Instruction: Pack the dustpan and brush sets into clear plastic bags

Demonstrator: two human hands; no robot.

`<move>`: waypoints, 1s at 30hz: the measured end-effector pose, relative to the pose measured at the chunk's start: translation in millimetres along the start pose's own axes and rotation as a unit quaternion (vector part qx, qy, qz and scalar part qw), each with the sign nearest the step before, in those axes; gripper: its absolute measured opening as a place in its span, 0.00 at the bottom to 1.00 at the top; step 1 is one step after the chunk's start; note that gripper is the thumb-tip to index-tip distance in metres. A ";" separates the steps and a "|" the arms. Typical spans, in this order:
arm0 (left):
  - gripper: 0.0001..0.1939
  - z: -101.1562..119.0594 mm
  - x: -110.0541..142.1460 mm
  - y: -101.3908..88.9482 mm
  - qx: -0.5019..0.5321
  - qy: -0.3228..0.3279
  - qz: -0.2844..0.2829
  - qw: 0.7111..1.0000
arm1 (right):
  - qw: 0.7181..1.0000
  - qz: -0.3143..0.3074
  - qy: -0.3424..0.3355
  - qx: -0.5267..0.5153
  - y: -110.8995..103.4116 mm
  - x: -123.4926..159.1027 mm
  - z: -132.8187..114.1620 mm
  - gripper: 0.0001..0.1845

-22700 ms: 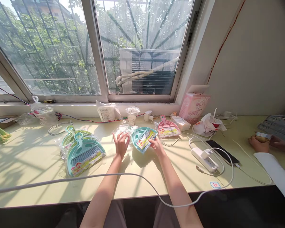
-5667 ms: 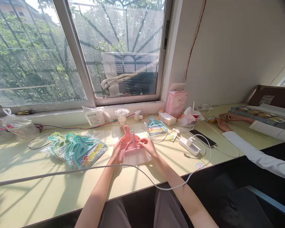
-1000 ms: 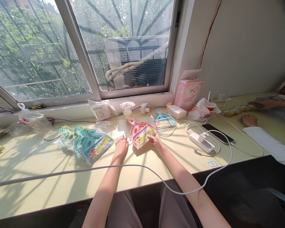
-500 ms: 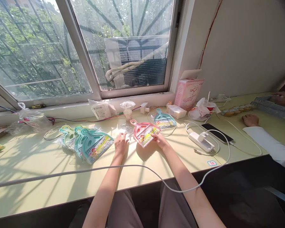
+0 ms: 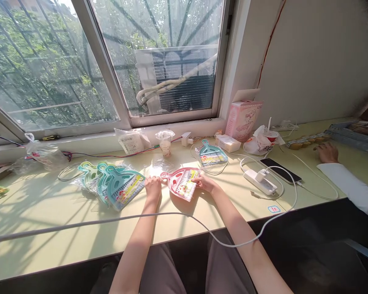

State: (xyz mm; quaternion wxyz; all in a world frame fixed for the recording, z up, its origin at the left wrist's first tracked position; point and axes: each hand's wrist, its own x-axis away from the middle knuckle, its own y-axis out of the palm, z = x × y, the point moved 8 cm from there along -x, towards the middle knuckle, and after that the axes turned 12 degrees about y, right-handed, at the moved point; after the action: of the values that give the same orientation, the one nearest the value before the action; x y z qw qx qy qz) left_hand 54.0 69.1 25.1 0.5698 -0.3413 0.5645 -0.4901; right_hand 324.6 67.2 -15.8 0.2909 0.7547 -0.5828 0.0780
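My right hand (image 5: 205, 182) pinches the wide brush end of a pink dustpan and brush set (image 5: 179, 183), which has a yellow printed label. The set is held just above the table, its handle pointing left. My left hand (image 5: 153, 187) is closed right by the handle's end; what its fingertips grip is hidden. Behind them lies a crumpled clear plastic bag (image 5: 160, 165). Left of my left hand, several green and teal dustpan sets (image 5: 122, 185) overlap in clear wrapping. Farther back on the right lies another teal dustpan set (image 5: 213, 155).
A white cable (image 5: 110, 219) crosses in front of my forearms. To the right are a power strip (image 5: 260, 183), a phone (image 5: 281, 170) and another person's hand (image 5: 327, 152). A lidded plastic cup (image 5: 165, 143), a white box (image 5: 227, 143) and a pink box (image 5: 243, 120) stand toward the window.
The pink dustpan set has shifted left and nearer me, its handle swinging round toward my left hand. My left hand's fingers have closed beside that handle. The other person's hand has moved slightly.
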 end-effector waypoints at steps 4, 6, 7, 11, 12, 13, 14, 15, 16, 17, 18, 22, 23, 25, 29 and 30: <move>0.20 -4.1 2.7 -11.2 -0.026 -0.010 0.023 0.999 | 1.000 0.023 -0.006 -0.017 -8.5 1.3 -4.9 0.23; 0.21 -8.7 5.1 -18.8 -0.024 -0.033 0.032 0.999 | 0.999 0.030 -0.015 -0.010 -10.9 5.9 -8.9 0.23; 0.21 -10.5 6.2 -22.6 -0.019 -0.045 0.037 0.998 | 0.999 0.031 -0.018 -0.003 -11.1 8.7 -10.5 0.23; 0.20 -14.7 9.5 -34.9 0.007 -0.084 0.057 0.995 | 0.999 0.003 -0.013 0.049 -3.4 18.2 -11.0 0.20; 0.20 -15.2 10.1 -37.0 0.013 -0.090 0.063 0.994 | 0.998 -0.008 -0.010 0.064 -0.1 19.1 -9.7 0.19; 0.19 -15.5 10.6 -38.6 0.018 -0.095 0.071 0.993 | 0.997 -0.016 -0.008 0.074 2.6 19.2 -8.5 0.18; 0.19 -15.6 10.9 -40.0 0.022 -0.096 0.081 0.992 | 0.997 -0.016 -0.010 0.077 4.3 18.6 -7.9 0.17; 0.18 -15.2 11.1 -41.1 0.026 -0.094 0.093 0.991 | 0.997 -0.009 -0.017 0.072 5.0 17.4 -8.0 0.17; 0.18 -14.5 11.3 -41.9 0.030 -0.088 0.106 0.990 | 0.998 0.002 -0.029 0.060 4.8 15.9 -8.9 0.17; 0.18 -13.6 11.4 -42.3 0.035 -0.080 0.121 0.989 | 0.998 0.017 -0.044 0.044 3.9 14.3 -10.1 0.18; 0.17 -12.7 11.6 -42.2 0.040 -0.072 0.134 0.988 | 0.997 0.032 -0.057 0.028 2.9 12.8 -11.0 0.19; 0.14 -7.5 13.3 -41.0 0.074 -0.027 0.189 0.979 | 0.994 0.061 -0.087 0.009 3.4 9.3 -11.9 0.21; 0.13 -5.5 14.1 -41.9 0.085 -0.011 0.206 0.975 | 0.995 0.055 -0.087 0.015 5.2 8.7 -11.2 0.20; 0.12 -1.5 16.1 -44.6 0.107 0.016 0.232 0.967 | 0.996 0.031 -0.080 0.027 10.6 7.2 -8.4 0.19; 0.14 11.2 17.2 -45.8 0.155 0.062 0.202 0.965 | 0.998 -0.009 -0.057 0.039 23.2 3.4 -0.7 0.21; 0.15 16.4 17.3 -44.7 0.169 0.077 0.182 0.966 | 0.998 -0.004 -0.054 0.035 25.2 2.7 0.5 0.21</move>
State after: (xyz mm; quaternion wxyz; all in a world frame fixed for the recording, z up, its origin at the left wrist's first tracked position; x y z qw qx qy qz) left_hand 60.3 37.3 64.0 0.6538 -0.0932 0.5682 -0.4910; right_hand 302.1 60.8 -6.2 0.2324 0.7701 -0.5914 0.0560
